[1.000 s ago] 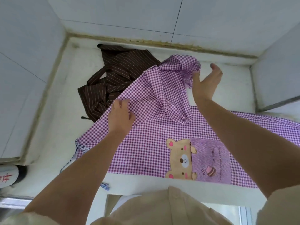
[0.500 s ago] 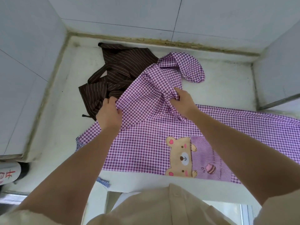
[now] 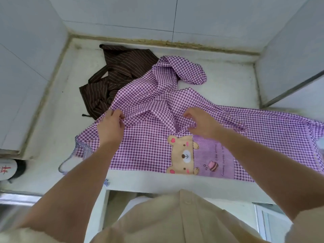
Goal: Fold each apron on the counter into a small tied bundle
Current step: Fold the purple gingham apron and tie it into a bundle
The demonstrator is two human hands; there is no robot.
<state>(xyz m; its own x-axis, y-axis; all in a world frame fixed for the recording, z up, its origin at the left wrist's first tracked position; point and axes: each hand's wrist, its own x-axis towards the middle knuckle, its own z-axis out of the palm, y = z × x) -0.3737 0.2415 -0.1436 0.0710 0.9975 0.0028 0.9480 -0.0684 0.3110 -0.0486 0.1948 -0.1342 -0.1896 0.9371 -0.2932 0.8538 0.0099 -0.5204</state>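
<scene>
A purple gingham apron (image 3: 143, 148) with a bear pocket (image 3: 182, 155) lies spread on the white counter (image 3: 57, 130). Its bib part is bunched toward the back, with a looped neck strap (image 3: 191, 71) lying behind it. My left hand (image 3: 110, 127) pinches a fold of the checked cloth at the apron's left edge. My right hand (image 3: 201, 123) grips a fold of the same cloth just above the bear. A brown striped apron (image 3: 114, 78) lies crumpled at the back left, partly under the purple one.
Tiled walls close in the counter at left, back and right. A blue-striped cloth edge (image 3: 77, 153) peeks out under the purple apron's left corner. A dark round container (image 3: 12, 171) with a red-marked label stands lower left. The counter's front edge (image 3: 157, 181) runs right before my body.
Both hands have come toward me with the bib cloth in them. The right hand, open near the neck strap a second ago, now grips a fold above the bear.
</scene>
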